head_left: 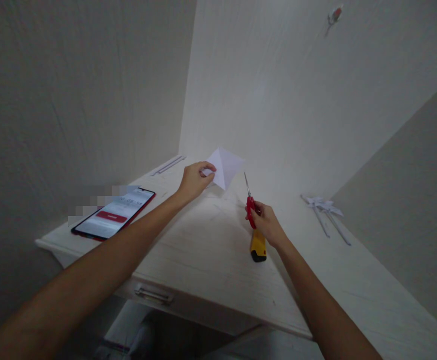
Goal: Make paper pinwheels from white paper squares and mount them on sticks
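On the desk [203, 260], a smartphone [116, 215] lies left in the frame, slim sticks [168, 165] behind it. At centre, paper [224, 169] sits in the left grip [200, 175]; lower right of it, scissors [251, 210] in the right grip [265, 220], a partly hidden tool [258, 245] below. Paper pinwheels [318, 204] lie right.

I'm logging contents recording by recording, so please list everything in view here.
Creased paper: one, white, in the left hand
Scissors: one, red handles, in the right hand
Yellow-black tool: one, below the scissors
Phone: one, red edge, desk's left
Thin strips: about two, greyish, desk's far left
Paper shapes on sticks: apparently two, white, desk's right
Desk: one, white, beneath these
Drawer handle: one, metallic, desk front
Wall fitting: one, reddish, blurred, upper right
Walls: several, pale, around the desk
Left hand: one, bare, left of centre
Right hand: one, bare, right of centre
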The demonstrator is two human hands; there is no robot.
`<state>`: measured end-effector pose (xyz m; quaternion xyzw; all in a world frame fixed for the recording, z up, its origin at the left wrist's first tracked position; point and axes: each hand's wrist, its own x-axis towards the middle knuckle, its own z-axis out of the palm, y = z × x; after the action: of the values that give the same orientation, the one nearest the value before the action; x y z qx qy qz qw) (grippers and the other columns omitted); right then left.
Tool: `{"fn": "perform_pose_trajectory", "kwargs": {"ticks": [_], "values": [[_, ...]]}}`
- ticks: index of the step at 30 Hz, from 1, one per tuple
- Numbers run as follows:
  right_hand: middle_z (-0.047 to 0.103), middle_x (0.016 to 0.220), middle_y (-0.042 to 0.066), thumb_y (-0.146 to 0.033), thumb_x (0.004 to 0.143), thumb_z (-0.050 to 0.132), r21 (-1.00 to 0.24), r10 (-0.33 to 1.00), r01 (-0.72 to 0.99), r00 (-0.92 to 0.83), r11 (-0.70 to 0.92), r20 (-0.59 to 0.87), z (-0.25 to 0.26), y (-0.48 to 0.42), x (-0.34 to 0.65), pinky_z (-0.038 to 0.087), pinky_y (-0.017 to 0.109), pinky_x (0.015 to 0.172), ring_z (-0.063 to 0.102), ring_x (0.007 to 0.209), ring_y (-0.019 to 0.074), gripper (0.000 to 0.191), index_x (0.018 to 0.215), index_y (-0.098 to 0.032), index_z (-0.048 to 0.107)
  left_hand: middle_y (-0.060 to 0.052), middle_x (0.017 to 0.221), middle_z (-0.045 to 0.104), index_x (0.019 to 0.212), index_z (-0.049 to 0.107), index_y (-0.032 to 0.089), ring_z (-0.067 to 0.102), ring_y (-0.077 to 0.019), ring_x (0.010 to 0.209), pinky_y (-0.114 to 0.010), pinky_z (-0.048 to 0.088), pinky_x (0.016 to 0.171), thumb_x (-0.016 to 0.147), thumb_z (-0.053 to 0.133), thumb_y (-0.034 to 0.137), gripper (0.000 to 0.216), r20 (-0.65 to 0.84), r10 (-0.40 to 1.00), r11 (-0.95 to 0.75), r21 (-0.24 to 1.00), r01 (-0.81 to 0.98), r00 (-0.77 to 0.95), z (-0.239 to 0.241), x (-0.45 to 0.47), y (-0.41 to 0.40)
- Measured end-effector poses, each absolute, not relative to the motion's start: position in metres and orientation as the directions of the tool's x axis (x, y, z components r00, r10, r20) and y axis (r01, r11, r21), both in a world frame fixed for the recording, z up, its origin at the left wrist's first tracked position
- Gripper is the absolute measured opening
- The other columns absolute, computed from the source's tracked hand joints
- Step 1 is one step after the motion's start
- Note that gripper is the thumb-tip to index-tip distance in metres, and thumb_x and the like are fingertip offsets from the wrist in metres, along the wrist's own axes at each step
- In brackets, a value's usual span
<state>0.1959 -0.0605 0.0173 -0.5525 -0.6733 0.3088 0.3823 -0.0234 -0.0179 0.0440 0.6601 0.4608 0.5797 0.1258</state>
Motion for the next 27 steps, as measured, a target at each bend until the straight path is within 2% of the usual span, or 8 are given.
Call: {"fn": "perform_pose_trajectory", "kwargs": {"ticks": [4,7,11,16,22,27], "values": [[0.051,0.073,0.001,-0.029,0.071,0.058,-0.882,0.979,0.453,-0.201,0.128,0.038,0.015,-0.069,0.185,0.036,0.023,0.052,0.045,0.059,0.0092,0.023,0.085,-0.015,0.047,0.000,0.065,0.061,0.083,0.065,0.013,0.045,-0.0069,0.048,-0.019,0.036,0.051,0.065,0.057,0.014,0.020,0.632,0.766,-0.516,0.715,0.472,-0.118,0.043,-0.024,-0.017],[0.046,0.069,-0.002,-0.032,0.069,0.062,-0.885,0.953,0.464,-0.286,0.047,-0.099,0.020,-0.080,0.178,0.032,0.022,0.049,0.038,0.054,0.0063,0.026,0.082,-0.015,0.046,-0.001,0.070,0.062,0.089,0.063,0.013,0.049,-0.0075,0.050,-0.019,0.039,0.052,0.064,0.057,0.014,0.025,0.628,0.769,-0.522,0.724,0.452,-0.118,0.043,-0.024,-0.016],[0.043,0.065,-0.004,-0.035,0.069,0.064,-0.916,0.931,0.400,-0.318,-0.038,-0.177,0.031,-0.091,0.174,0.026,0.021,0.046,0.033,0.050,0.0049,0.030,0.084,-0.016,0.046,-0.004,0.078,0.064,0.094,0.061,0.011,0.053,-0.0078,0.052,-0.019,0.043,0.055,0.064,0.057,0.013,0.030,0.619,0.775,-0.510,0.730,0.455,-0.126,0.044,-0.024,-0.015],[0.040,0.063,-0.004,-0.039,0.058,0.073,-0.971,0.860,0.159,-0.455,-0.180,-0.233,0.035,-0.093,0.179,0.021,0.022,0.045,0.032,0.051,0.0055,0.039,0.081,-0.018,0.049,-0.004,0.073,0.064,0.091,0.062,0.010,0.052,-0.0084,0.052,-0.021,0.043,0.058,0.063,0.058,0.015,0.029,0.635,0.757,-0.493,0.709,0.504,-0.153,0.045,-0.027,-0.015],[0.040,0.065,-0.004,-0.046,0.060,0.070,-0.962,0.820,0.029,-0.516,-0.271,-0.247,0.027,-0.089,0.184,0.024,0.023,0.047,0.035,0.053,0.0056,0.041,0.083,-0.016,0.053,0.001,0.053,0.056,0.090,0.064,0.012,0.051,-0.0102,0.049,-0.020,0.038,0.050,0.063,0.057,0.020,0.028,0.627,0.757,-0.472,0.721,0.507,-0.187,0.047,-0.028,-0.017],[0.039,0.065,-0.004,-0.051,0.058,0.070,-0.946,0.757,0.015,-0.596,-0.324,-0.269,0.029,-0.093,0.178,0.027,0.022,0.050,0.036,0.054,0.0048,0.048,0.084,-0.014,0.055,0.001,0.049,0.055,0.090,0.064,0.011,0.047,-0.0092,0.045,-0.019,0.035,0.046,0.063,0.057,0.020,0.029,0.598,0.788,-0.469,0.740,0.481,-0.151,0.050,-0.024,-0.020]]}}
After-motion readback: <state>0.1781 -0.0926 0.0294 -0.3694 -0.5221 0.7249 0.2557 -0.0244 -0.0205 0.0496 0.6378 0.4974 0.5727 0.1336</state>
